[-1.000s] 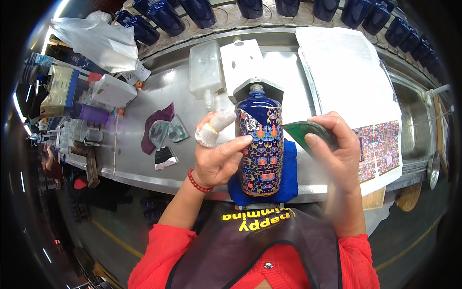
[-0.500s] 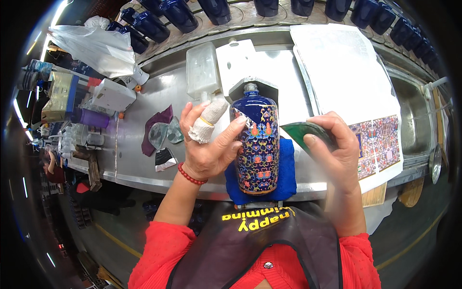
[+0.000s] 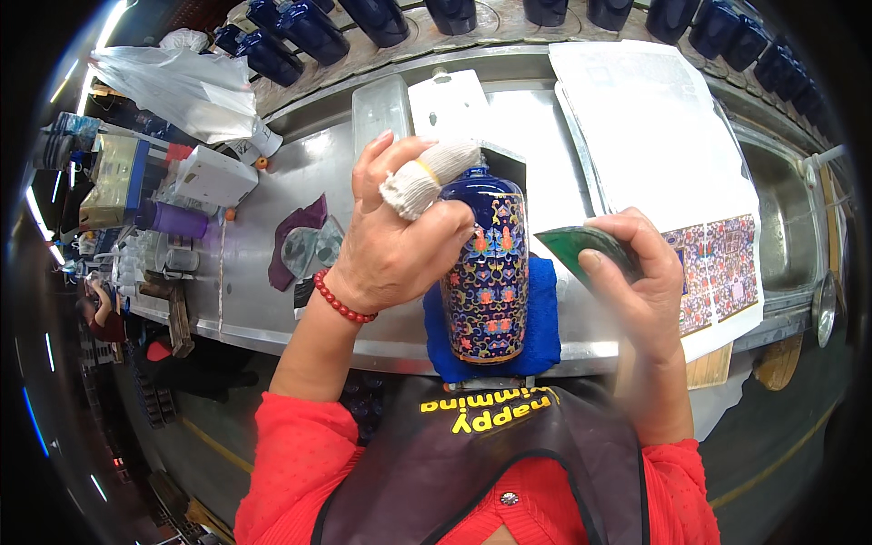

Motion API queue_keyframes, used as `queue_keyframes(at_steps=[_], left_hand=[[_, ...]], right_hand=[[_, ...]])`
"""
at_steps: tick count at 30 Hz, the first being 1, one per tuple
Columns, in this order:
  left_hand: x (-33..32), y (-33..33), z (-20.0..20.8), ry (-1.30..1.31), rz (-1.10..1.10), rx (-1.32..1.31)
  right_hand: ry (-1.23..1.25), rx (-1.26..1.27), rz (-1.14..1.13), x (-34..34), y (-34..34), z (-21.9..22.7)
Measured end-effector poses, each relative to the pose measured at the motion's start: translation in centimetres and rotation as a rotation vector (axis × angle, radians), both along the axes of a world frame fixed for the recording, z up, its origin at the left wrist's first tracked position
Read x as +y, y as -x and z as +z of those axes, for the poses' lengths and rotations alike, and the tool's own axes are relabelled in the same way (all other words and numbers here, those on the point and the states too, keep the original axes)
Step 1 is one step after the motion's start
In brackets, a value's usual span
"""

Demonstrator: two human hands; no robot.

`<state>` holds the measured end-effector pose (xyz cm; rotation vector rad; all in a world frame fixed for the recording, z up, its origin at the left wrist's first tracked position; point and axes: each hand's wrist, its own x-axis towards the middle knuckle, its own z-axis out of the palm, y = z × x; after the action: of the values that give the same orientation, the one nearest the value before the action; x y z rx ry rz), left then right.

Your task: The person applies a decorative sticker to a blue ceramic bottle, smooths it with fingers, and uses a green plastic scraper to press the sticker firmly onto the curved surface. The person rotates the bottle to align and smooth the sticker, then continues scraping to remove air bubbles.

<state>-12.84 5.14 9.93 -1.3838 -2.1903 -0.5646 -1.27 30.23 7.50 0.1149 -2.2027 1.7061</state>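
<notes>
A dark blue glass bottle (image 3: 486,188) with a patterned floral decal (image 3: 486,295) on its front lies on a folded blue cloth (image 3: 542,318), neck pointing away from me. My left hand (image 3: 391,241) grips its upper left side, thumb pressed to the decal's edge. A knitted white finger cover (image 3: 436,173) held by a yellow band reaches across the neck. The other fingers are raised, and what lies under the thumb is hidden. To the right of the bottle, apart from it, my right hand (image 3: 636,272) pinches a green curved scraper (image 3: 577,247).
White sheets (image 3: 636,127) and a printed decal sheet (image 3: 718,272) lie at the right, beside a metal sink (image 3: 772,204). A clear plastic box (image 3: 381,104) stands behind. Purple and grey scraps (image 3: 295,241) lie at left. Several blue bottles (image 3: 377,18) line the far conveyor.
My left hand has moved up and across toward the bottle's neck, the covered finger now over it. My right hand with the scraper has barely shifted. The far bottles have slid left.
</notes>
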Motion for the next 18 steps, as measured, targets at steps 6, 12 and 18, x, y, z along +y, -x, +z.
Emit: queue_keyframes(at_steps=[6, 12, 18], left_hand=[[1.4, 0.9, 1.8, 0.137, 0.002, 0.088], [1.9, 1.5, 1.5, 0.175, 0.039, 0.129], [0.0, 0.0, -0.3, -0.074, 0.103, 0.049]], right_hand=[[-0.01, -0.002, 0.004, 0.2, 0.0, 0.0], [-0.01, -0.005, 0.001, 0.3, 0.1, -0.1], [-0.012, -0.016, -0.005, 0.5, 0.0, -0.1]])
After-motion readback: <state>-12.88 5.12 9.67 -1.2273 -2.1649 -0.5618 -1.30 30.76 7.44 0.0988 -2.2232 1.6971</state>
